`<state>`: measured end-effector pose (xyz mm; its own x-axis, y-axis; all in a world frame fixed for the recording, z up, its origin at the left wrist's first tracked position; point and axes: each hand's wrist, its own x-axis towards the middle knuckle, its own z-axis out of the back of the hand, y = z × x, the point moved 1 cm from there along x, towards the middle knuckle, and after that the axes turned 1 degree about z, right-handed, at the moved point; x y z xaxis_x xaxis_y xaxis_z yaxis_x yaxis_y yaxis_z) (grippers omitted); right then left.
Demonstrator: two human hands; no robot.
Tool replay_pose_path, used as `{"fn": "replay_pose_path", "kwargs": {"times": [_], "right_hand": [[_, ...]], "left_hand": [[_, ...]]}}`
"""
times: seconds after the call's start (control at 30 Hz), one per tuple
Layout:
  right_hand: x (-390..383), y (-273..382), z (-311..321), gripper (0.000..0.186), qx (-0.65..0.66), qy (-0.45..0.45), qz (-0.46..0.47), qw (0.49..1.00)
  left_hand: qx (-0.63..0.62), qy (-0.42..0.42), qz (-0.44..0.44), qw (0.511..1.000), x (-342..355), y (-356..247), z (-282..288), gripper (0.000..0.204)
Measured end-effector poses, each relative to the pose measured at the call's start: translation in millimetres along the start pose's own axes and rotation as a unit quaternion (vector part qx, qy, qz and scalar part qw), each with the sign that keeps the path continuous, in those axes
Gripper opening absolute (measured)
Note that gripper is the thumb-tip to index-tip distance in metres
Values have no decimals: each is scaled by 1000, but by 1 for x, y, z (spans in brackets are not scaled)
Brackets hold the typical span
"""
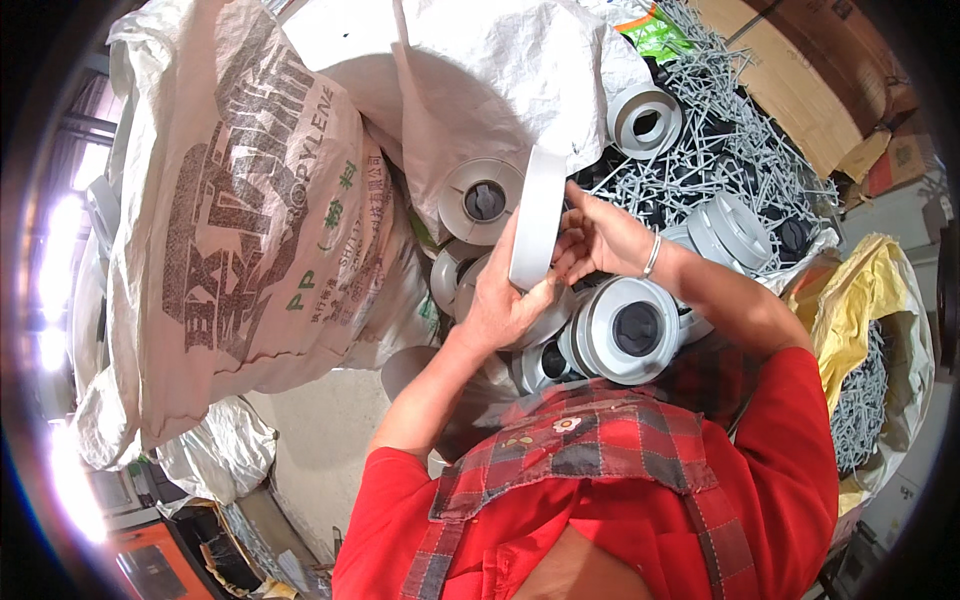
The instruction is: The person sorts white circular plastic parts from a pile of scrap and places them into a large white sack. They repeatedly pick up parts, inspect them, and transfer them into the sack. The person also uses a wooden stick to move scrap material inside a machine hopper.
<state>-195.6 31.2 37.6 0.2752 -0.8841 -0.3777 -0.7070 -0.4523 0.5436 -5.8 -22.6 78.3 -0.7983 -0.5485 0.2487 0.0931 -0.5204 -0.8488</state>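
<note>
In front of my chest, my left hand (pixel 500 305) is wrapped round the lower rim of a pale grey round plastic part (pixel 540 215), turned nearly edge-on. Close to its right side is my right hand (pixel 612 238), fingers curled in toward the face turned away from view; what they grip there is hidden. Below my right forearm sits a stack of grey flanged plastic parts (pixel 600 335), the front one with a black round insert (pixel 638 328). Another flanged part (pixel 482 200) with a black centre lies just left of my hands.
Large white woven sacks (pixel 270 220) rise at the left. At upper right, many grey stick-like plastic pieces (pixel 720 120) are heaped with black round pieces (pixel 795 235) and a grey ring (pixel 645 122). Cardboard (pixel 790 80) borders the heap; a yellow-lined sack (pixel 860 390) stands at the right.
</note>
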Motion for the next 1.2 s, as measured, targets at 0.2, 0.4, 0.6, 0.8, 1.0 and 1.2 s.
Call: {"fn": "replay_pose_path", "kwargs": {"times": [0.2, 0.4, 0.6, 0.8, 1.0, 1.2], "right_hand": [[61, 82, 128, 92, -489, -557, 215, 636], [90, 118, 236, 119, -418, -638, 194, 617], [51, 63, 89, 74, -574, -297, 442, 622], [37, 25, 44, 23, -439, -186, 282, 832], [119, -51, 165, 32, -823, -79, 178, 533], [45, -6, 58, 16, -686, -288, 266, 613]], "left_hand": [[354, 70, 60, 930, 23, 54, 23, 78], [319, 40, 62, 945, 37, 80, 12, 57], [-237, -110, 254, 931, 43, 58, -4, 58], [-383, -153, 293, 862, 40, 43, 0, 46], [-157, -109, 250, 949, 49, 46, -6, 34], [-231, -177, 250, 924, 31, 42, 4, 33]]}}
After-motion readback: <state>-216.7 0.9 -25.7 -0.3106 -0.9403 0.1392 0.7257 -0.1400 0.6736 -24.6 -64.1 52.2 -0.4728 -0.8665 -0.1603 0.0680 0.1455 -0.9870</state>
